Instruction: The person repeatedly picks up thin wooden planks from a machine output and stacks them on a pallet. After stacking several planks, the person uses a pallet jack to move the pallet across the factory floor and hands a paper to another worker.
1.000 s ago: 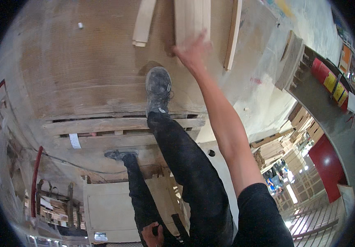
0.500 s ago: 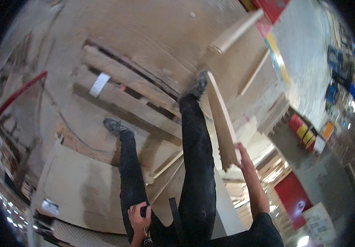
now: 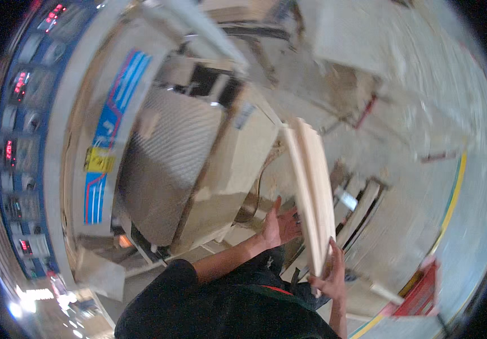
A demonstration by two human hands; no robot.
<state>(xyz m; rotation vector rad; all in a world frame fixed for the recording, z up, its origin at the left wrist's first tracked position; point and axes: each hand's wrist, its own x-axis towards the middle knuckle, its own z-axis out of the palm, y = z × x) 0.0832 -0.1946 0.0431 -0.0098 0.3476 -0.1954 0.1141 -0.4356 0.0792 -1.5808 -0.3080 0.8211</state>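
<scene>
A bundle of long, pale wooden moulding strips point(image 3: 314, 192) stands tilted in front of me, its far end raised. My right hand point(image 3: 331, 274) is closed round the near end of the strips, thumb on one side and fingers on the other. On the left of the bundle is my left hand point(image 3: 280, 227), its thumb up and its fingers apart. Its fingertips come close to the strips' edge; whether they touch, I cannot tell. A small dark patch shows by those fingers, too blurred to name.
A machine with a textured belt point(image 3: 170, 152) and a blue control panel point(image 3: 26, 135) with red displays stands on the left. A wooden pallet point(image 3: 362, 212) lies on the floor beyond the strips. A red object point(image 3: 421, 291) is at lower right, near a yellow floor line point(image 3: 453, 195).
My view has swung left toward the machine. The wooden strips have come up from beside my right leg to in front of me. My left hand has left my thigh and opened beside them.
</scene>
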